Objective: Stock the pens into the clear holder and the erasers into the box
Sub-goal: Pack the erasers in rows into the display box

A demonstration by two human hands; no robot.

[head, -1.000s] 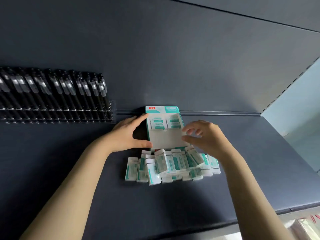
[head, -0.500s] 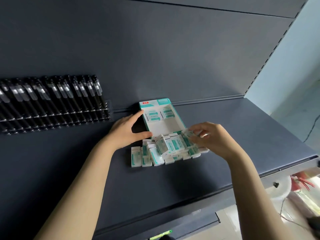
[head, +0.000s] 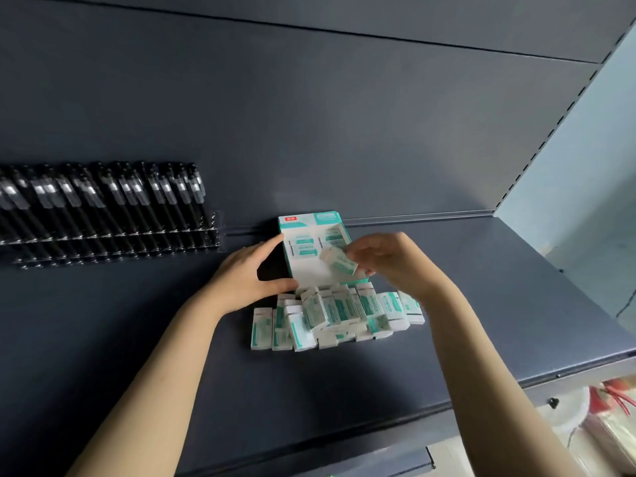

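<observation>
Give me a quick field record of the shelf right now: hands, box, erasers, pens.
left hand: braces the left side of the box
right hand: pinches one eraser over the box's inside
box: lies open on the shelf, much of its inside bare
loose erasers: piled in front of the box
pens: racked in the clear holder, left of the box

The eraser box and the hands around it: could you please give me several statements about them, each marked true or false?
1. The right hand holds an eraser above the box. True.
2. The left hand touches the box's left side. True.
3. The box is packed full. False: only a few erasers lie at its far end.
4. The pens stand right of the box. False: they stand in the clear holder to its left.
</observation>
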